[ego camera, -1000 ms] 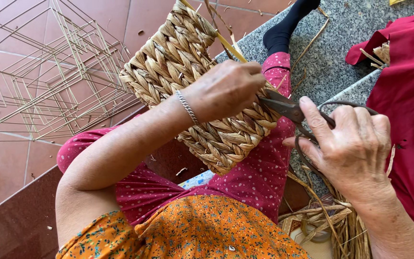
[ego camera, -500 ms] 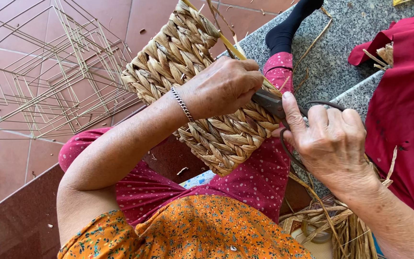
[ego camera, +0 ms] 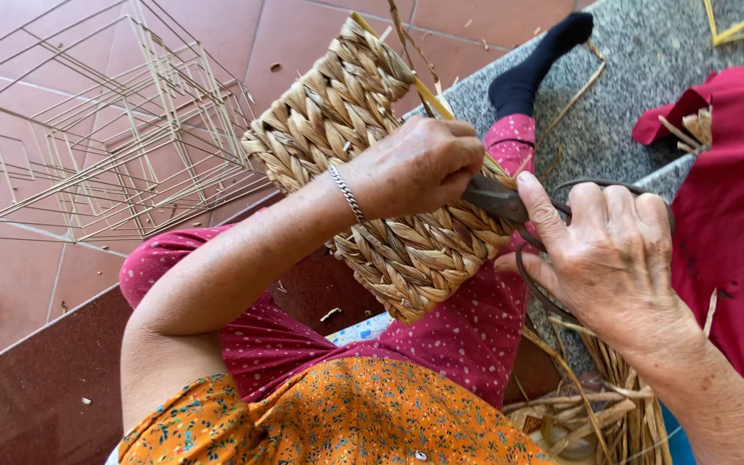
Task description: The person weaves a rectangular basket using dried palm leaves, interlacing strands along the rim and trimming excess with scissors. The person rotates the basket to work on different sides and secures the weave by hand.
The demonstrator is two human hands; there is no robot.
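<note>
The right hand (ego camera: 613, 258) has slid its dark scissors (ego camera: 510, 205) closer under the left hand (ego camera: 419, 168), which stays clamped on the woven basket (ego camera: 372, 164) (propped on the lap), blades now meeting the weave.

Red tile floor (ego camera: 303, 34), grey stone ledge (ego camera: 647, 60), daylight.

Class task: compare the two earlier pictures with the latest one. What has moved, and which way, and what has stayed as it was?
The right hand with the scissors has edged left, bringing the blades up against the left hand at the edge of the woven basket. Nothing was taken hold of or let go. The left hand stays pressed on the basket, which still rests on the lap; the wire frames on the floor are unmoved.
</note>
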